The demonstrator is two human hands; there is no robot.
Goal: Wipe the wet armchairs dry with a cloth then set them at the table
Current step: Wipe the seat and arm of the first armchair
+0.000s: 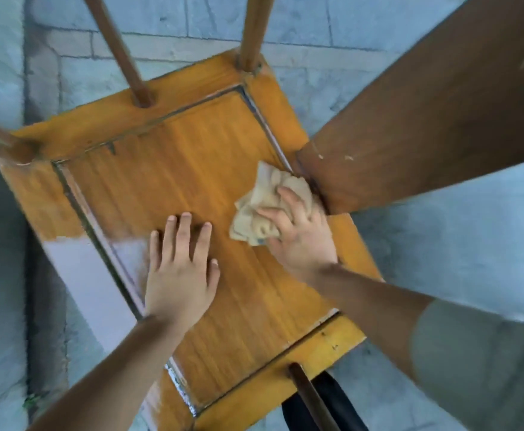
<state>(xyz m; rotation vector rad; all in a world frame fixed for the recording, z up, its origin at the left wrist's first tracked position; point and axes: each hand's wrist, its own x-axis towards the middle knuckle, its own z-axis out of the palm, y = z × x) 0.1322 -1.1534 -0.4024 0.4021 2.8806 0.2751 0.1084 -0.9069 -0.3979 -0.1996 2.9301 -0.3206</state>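
Note:
I look straight down on a wooden armchair's orange-brown seat (173,169), framed by a lighter border. My left hand (180,269) lies flat on the seat panel with its fingers straight and spread. My right hand (298,231) grips a crumpled beige cloth (264,209) and presses it on the seat near the right rear corner. A broad dark brown backrest board (425,119) rises from that corner to the upper right. Thin brown posts (121,54) stand up from the seat's far edge. A pale glare patch covers the seat's left front part.
Grey stone paving (316,29) surrounds the chair on all sides. A darker strip of pavement runs down the left side. Another post (310,396) stands at the seat's near edge, with dark trousers behind it. My grey sleeve fills the bottom right.

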